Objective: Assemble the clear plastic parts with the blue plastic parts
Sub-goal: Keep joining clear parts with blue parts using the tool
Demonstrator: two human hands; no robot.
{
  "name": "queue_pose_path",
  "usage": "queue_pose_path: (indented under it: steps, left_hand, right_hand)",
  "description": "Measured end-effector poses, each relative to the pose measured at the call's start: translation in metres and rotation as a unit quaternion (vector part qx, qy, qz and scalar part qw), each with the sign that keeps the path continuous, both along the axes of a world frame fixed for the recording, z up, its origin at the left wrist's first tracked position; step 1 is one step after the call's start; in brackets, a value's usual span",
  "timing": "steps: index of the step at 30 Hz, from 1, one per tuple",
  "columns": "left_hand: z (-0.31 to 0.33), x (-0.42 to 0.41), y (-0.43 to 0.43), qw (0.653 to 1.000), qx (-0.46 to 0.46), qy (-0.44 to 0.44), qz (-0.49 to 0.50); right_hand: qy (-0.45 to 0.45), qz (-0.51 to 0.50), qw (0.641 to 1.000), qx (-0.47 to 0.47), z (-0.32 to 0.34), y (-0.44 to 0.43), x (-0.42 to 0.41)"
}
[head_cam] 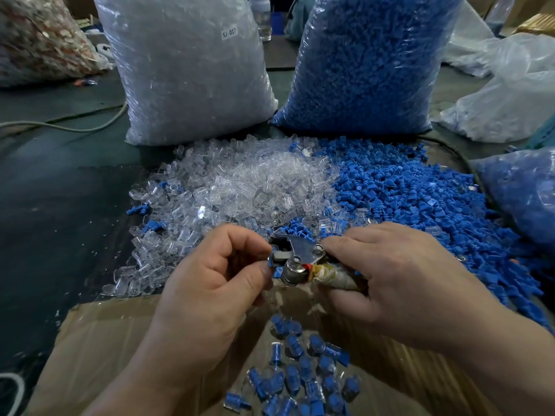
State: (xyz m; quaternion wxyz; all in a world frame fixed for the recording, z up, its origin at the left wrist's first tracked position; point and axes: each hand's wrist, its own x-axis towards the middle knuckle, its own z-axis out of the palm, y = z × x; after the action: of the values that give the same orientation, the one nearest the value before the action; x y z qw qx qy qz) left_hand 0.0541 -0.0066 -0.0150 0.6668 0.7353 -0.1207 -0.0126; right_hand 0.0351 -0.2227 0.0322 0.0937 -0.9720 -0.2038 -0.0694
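Observation:
A heap of clear plastic parts (240,187) lies on the table beside a heap of blue plastic parts (420,193). My right hand (399,277) grips a small metal press tool (300,259) by its tape-wrapped handle. My left hand (216,277) pinches a blue part (274,261) at the tool's jaw, thumb and forefinger curled round it. Several joined clear-and-blue pieces (303,376) lie in the cardboard box (105,340) below my hands.
A tall bag of clear parts (186,70) and a tall bag of blue parts (369,64) stand behind the heaps. Another blue-filled bag (522,193) sits at right, pale bags (510,94) behind it. A cable (75,124) runs across the dark table at left.

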Motion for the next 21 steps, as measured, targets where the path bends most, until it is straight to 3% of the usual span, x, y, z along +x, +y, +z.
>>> queue_pose_path:
  steps: [21]
  left_hand:
    - [-0.0071, 0.0021, 0.0032, 0.998, 0.044, -0.049, -0.007]
  right_hand:
    - [-0.031, -0.002, 1.000, 0.004, -0.0046, -0.0004, 0.0002]
